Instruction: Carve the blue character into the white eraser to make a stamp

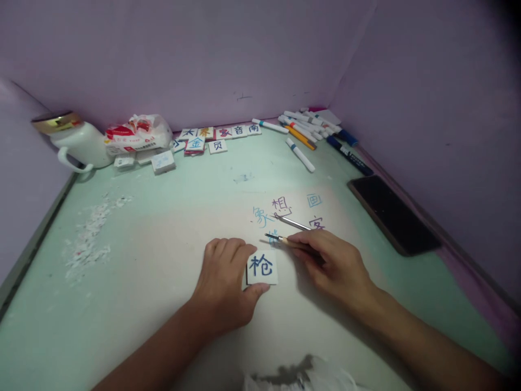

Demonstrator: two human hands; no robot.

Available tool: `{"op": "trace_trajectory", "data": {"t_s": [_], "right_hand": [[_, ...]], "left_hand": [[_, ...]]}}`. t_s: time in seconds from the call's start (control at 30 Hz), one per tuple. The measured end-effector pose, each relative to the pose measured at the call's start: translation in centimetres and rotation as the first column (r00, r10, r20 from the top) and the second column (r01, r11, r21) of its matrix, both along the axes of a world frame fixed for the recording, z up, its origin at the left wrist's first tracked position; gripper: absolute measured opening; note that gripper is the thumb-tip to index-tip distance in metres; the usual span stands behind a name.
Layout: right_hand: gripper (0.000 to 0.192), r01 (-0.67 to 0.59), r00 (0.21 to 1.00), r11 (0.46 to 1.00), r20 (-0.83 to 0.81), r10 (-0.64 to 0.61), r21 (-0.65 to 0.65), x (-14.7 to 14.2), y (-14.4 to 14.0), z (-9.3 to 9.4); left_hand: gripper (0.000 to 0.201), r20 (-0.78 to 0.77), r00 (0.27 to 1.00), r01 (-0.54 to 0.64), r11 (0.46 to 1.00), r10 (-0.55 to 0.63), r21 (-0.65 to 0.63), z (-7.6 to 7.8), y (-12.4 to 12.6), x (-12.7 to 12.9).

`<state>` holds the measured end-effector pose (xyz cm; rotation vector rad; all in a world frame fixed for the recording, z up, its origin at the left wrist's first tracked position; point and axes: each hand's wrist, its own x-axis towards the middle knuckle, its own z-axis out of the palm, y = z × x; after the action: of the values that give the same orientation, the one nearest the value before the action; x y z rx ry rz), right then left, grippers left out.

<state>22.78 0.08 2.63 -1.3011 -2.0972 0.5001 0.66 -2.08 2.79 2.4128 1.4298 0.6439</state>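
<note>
Pinching tile (pixel 262 267), left hand (pixel 226 283) grip clenched; right hand (pixel 334 262) grasping tool (pixel 285 239).

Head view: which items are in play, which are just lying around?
In play:
- left hand pinching the tile
- right hand holding a thin tool
- second tool beside it
- characters inked on the table

Lying about:
- mug
- bag
- spare tiles
- markers
- phone
- white crumbs
</note>
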Motion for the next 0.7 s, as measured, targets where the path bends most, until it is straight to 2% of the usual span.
{"op": "trace_trajectory", "data": {"t_s": [0.2,0.7], "right_hand": [[0.019,0.017,1.0,1.0,-0.011,-0.017,0.0,-0.06,-0.05,0.11],[0.018,0.028,0.993,0.995,-0.112,-0.038,-0.092,-0.4,-0.48,0.36]], "left_hand": [[0.044,-0.037,0.999,-0.02,0.996,0.024,0.084,-0.2,-0.15,-0.09],[0.037,-0.056,0.998,-0.038,0.997,0.042,0.073,0.09,-0.24,0.01]]}}
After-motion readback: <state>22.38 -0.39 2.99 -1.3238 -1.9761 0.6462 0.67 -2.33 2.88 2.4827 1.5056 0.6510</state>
